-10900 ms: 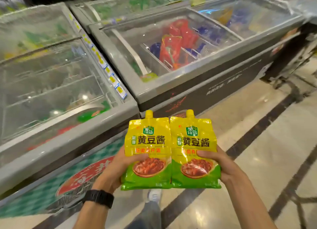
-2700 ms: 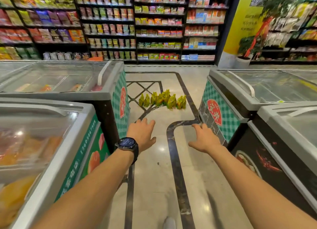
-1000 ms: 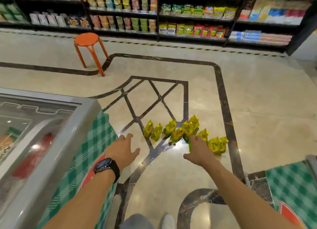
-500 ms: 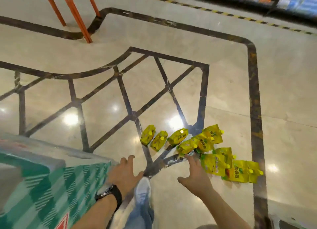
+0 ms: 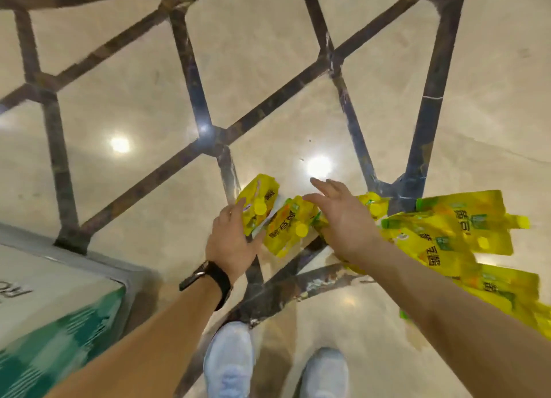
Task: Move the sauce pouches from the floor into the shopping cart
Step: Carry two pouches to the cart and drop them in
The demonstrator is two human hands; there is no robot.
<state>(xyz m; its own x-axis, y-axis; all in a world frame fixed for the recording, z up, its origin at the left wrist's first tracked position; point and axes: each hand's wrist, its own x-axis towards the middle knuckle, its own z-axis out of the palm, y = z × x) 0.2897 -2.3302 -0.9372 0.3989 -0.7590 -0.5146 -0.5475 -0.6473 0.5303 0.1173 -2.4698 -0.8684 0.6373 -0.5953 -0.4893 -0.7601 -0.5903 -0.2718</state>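
Several yellow-and-green sauce pouches with yellow caps lie in a row on the polished floor. My left hand (image 5: 231, 242), with a black watch on the wrist, has its fingers apart and touches the left edge of the leftmost pouch (image 5: 264, 193). A second pouch (image 5: 287, 227) lies just right of it. My right hand (image 5: 343, 218) hovers flat with spread fingers over the middle pouches and hides part of them. More pouches (image 5: 447, 236) overlap in a heap to the right. No shopping cart is in view.
A chest freezer corner (image 5: 44, 308) with green checked side stands at the lower left, close to my left forearm. My two pale shoes (image 5: 229, 365) stand just short of the pouches. Beige floor with dark inlay lines (image 5: 205, 135) stretches ahead.
I have bent down closer to the pouches. Both hands moved forward and down: the left reached the leftmost pouch, the right came over the middle ones.
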